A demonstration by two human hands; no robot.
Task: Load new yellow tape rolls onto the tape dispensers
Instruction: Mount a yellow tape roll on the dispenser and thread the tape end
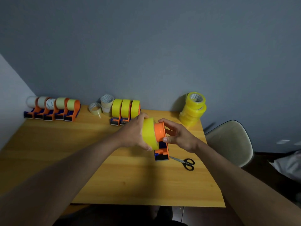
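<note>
Above the wooden counter (114,160), just left of the black-handled scissors (187,163), the left hand (133,133) gripped a yellow tape roll (149,133), apparently pushing it onto the orange plastic dispenser (160,136) held by the right hand (179,136). Next, it likely needed seating fully.

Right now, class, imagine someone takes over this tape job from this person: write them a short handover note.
Left hand grips a yellow roll, pushing it onto the orange dispenser. Right hand holds that dispenser.
Done: three dispensers with yellow rolls stand at the back of the table.
Left: seat this roll; five dispensers with pale rolls wait far left. Spare yellow rolls are stacked far right; old rolls sit mid-back; scissors lie beside the work.
</note>
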